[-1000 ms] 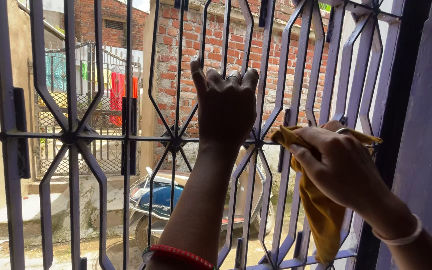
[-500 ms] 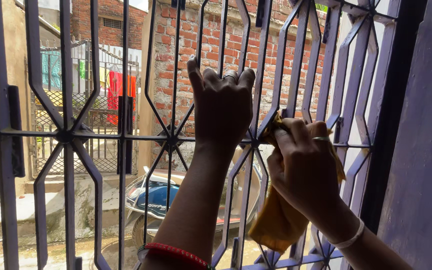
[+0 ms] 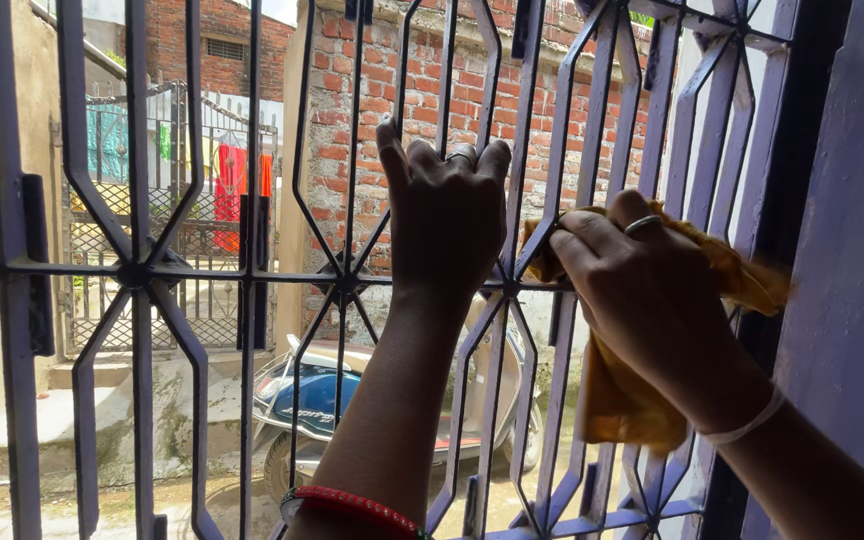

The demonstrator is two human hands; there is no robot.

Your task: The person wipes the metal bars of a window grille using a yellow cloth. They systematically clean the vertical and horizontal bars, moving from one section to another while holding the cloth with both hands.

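**Both hands closed at the window grille, one on a bar, one on a yellow cloth**

Gripping the yellow cloth (image 3: 622, 400), the right hand (image 3: 642, 295) is closed around a bunched part of it and presses it against the purple metal grille (image 3: 142, 275), just right of the middle and at the height of the horizontal rail. Most of the cloth hangs down below the hand, in front of the lower bars; a smaller fold sticks out to the right of the knuckles, towards the purple wall (image 3: 857, 250). A ring sits on one finger of that hand and a thin pale bangle (image 3: 747, 425) circles the wrist.

Just to its left, the left hand (image 3: 447, 220) is clasped on the grille, its fingers curled over the upright bars above the rail; whether it holds one bar or two cannot be told. It too wears a ring, and a red beaded bracelet (image 3: 352, 505) shows low on the forearm. The two hands are near each other but apart.

Beyond the bars, a blue scooter (image 3: 317, 395) stands on the ground below. Behind it rises a bare brick wall (image 3: 337, 130), and further off to the left, red and green clothes (image 3: 232, 185) hang behind a metal gate.
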